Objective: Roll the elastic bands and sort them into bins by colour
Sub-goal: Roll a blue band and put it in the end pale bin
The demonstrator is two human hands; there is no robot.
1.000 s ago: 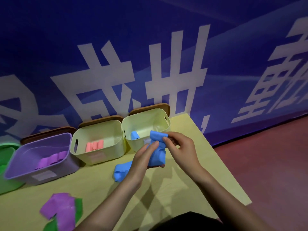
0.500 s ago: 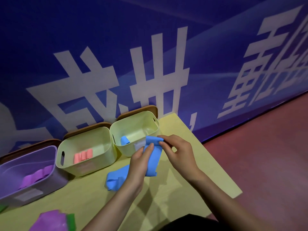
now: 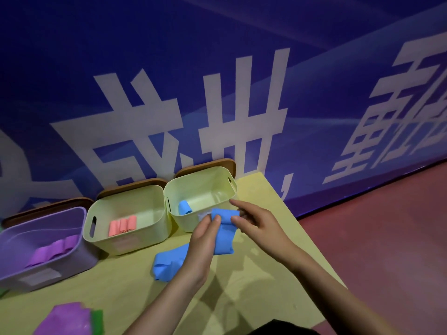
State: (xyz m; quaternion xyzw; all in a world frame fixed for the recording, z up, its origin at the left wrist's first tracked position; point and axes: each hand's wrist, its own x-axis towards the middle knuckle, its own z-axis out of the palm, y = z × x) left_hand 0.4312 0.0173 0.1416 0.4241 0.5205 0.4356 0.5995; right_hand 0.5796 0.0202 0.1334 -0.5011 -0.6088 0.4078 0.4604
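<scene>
A blue elastic band (image 3: 223,234) hangs between my hands, its top end curled into a small roll. My left hand (image 3: 202,245) pinches that roll from the left and my right hand (image 3: 257,224) pinches it from the right. The band's loose tail (image 3: 169,261) trails onto the yellow table. Just behind stands a pale yellow bin (image 3: 205,187) with one blue roll (image 3: 185,207) inside. The middle pale yellow bin (image 3: 125,241) holds pink rolls (image 3: 122,225). A purple bin (image 3: 46,269) at the left holds purple rolls (image 3: 52,250).
Loose purple (image 3: 65,319) and green (image 3: 98,321) bands lie at the table's near left. Brown lids (image 3: 205,165) lean behind the bins against a blue banner wall. The table's right edge (image 3: 314,247) drops to a red floor.
The view has shifted slightly. The roll at the band's top has grown a little, and my right fingers have moved from above it to its right side.
</scene>
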